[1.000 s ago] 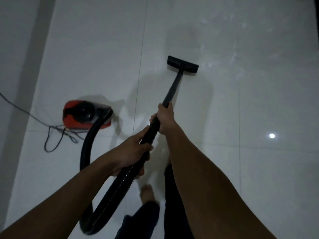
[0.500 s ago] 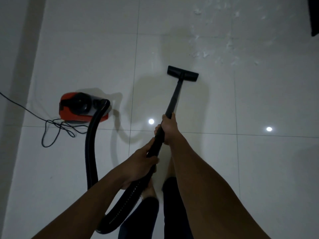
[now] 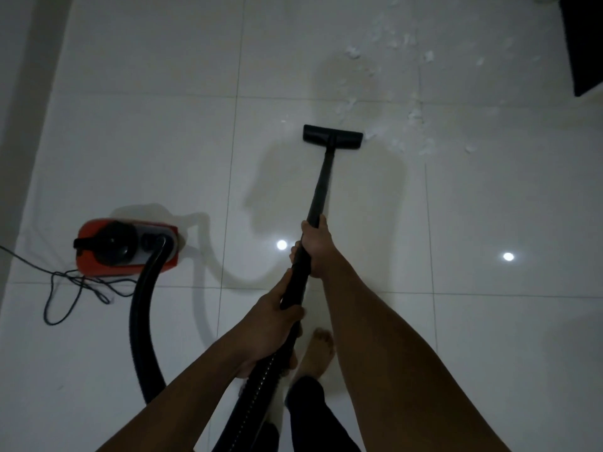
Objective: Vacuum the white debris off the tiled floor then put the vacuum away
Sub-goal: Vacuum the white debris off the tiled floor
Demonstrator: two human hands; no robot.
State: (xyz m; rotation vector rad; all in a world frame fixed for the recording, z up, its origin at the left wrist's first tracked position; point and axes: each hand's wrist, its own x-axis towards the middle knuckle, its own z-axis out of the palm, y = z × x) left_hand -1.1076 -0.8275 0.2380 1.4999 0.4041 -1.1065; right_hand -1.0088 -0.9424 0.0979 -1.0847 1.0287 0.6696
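Note:
Both hands grip the black vacuum wand (image 3: pixel 321 187). My right hand (image 3: pixel 316 247) is wrapped around it higher up, my left hand (image 3: pixel 272 321) lower, near where the ribbed hose (image 3: pixel 143 321) begins. The flat black floor nozzle (image 3: pixel 332 137) rests on the white tiled floor (image 3: pixel 489 321), just left of and below scattered white debris (image 3: pixel 414 115). More debris lies farther up, toward the top right. The red and black vacuum body (image 3: pixel 124 246) sits on the floor to the left, with the hose curving down from it.
A thin black power cord (image 3: pixel 75 288) lies tangled on the floor left of the vacuum body. A dark object (image 3: pixel 584 44) stands at the top right corner. A wall runs along the left edge. My bare foot (image 3: pixel 319 353) is under the wand.
The view has tilted up, so more debris shows at the top right. The nozzle now lies right beside the nearest bits of debris. Both hands keep their grip.

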